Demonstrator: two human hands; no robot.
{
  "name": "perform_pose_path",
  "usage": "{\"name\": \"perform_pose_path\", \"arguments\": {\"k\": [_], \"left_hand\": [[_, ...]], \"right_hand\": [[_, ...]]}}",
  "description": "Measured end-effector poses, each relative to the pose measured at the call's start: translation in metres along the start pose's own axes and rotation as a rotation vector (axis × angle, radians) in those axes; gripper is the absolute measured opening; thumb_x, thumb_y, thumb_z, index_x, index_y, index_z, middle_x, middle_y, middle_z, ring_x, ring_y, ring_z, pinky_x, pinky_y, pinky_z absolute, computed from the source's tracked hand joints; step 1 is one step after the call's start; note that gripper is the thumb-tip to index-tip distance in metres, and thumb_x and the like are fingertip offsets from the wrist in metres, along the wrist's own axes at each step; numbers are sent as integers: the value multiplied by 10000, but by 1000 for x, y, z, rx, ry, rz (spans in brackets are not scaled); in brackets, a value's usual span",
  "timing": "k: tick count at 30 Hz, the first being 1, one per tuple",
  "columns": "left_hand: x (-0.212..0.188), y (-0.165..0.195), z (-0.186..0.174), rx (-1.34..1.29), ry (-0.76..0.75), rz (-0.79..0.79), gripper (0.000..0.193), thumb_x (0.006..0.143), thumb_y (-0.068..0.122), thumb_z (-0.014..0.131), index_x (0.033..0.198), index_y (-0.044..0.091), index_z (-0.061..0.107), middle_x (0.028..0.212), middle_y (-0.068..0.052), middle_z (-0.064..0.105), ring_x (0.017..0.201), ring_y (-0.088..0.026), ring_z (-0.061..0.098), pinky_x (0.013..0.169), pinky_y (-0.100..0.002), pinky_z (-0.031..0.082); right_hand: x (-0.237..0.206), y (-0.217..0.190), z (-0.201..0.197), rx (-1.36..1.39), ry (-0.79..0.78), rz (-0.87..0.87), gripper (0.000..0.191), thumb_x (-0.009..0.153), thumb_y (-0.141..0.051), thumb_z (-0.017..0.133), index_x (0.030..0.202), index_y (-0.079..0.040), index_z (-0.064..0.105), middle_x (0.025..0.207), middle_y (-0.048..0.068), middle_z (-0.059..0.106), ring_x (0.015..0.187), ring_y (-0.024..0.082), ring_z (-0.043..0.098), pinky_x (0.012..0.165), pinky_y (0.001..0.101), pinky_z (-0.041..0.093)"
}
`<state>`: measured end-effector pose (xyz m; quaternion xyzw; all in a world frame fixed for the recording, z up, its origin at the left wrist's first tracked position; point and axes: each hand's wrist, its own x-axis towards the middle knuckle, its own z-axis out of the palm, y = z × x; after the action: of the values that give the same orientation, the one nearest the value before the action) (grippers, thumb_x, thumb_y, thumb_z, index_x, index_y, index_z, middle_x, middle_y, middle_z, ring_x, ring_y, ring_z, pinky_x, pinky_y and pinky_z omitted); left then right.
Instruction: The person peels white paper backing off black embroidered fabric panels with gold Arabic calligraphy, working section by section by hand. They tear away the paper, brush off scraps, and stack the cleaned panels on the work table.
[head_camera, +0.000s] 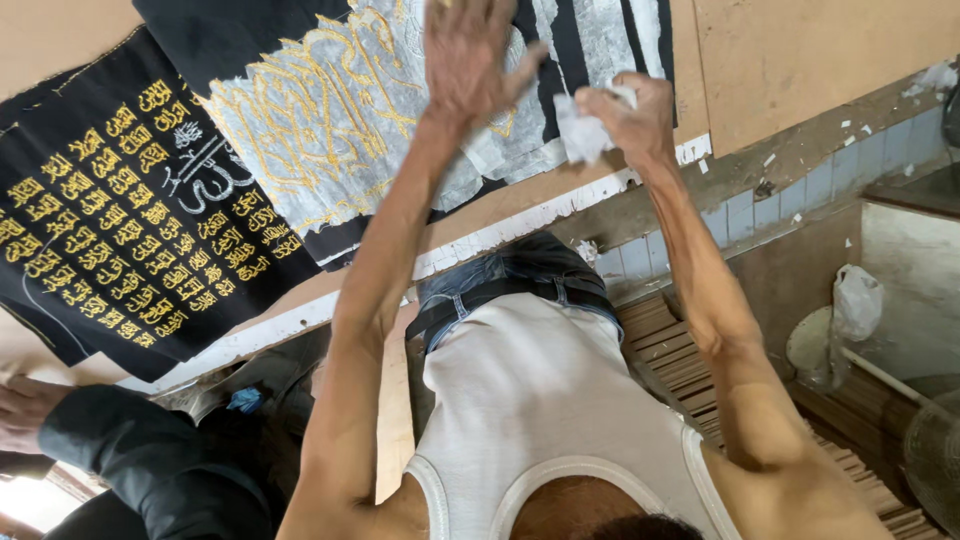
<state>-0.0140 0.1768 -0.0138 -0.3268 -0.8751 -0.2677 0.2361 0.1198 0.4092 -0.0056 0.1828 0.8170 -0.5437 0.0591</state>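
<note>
- Black sleeve (130, 455) of another person is showing at the far left, with that person's hand (25, 410) resting at the counter's edge.
- Above it, a black cloth (90, 270) stitched with rows of gold script is lying flat on the counter (560, 195), a pale wooden board with a white-painted edge.
- Just beside it, overlapping toward the middle, a second black cloth (330, 110) is lying with gold embroidery under a patchy layer of white backing paper (290, 150).
- The left hand (470, 55) is pressing down on this second cloth, fingers spread wide and flat, holding nothing.
- The person's white sleeveless top (545, 400) and blue jeans with a dark belt (510, 290) are filling the middle, below the counter.
- The right hand (625, 115) is closing around a crumpled wad of torn white paper (580, 130), near the cloth's lower right edge and just beside the left hand.
- Scraps of white paper are lying scattered on the brown surface to the right.
- Stacked wooden slats (680, 360) are lying below the right forearm.
- A white plastic bag (855, 300) is sitting on a round pale object at the far right.
</note>
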Motion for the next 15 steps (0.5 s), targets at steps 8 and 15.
{"name": "perform_pose_path", "arguments": {"k": [8, 15], "left_hand": [[-68, 65, 17, 13, -339, -300, 388, 817, 313, 737, 1075, 52, 612, 982, -106, 547, 890, -276, 571, 695, -443, 477], [-56, 62, 42, 56, -273, -423, 219, 844, 253, 708, 832, 72, 585, 771, -96, 585, 731, -260, 633, 511, -404, 528]], "right_hand": [[73, -6, 70, 416, 281, -322, 188, 934, 50, 686, 1084, 5, 581, 1023, 52, 628, 783, 138, 704, 688, 319, 676], [89, -20, 94, 652, 334, -223, 196, 904, 75, 641, 1073, -3, 581, 1000, 55, 612, 862, 179, 647, 712, 375, 695]]}}
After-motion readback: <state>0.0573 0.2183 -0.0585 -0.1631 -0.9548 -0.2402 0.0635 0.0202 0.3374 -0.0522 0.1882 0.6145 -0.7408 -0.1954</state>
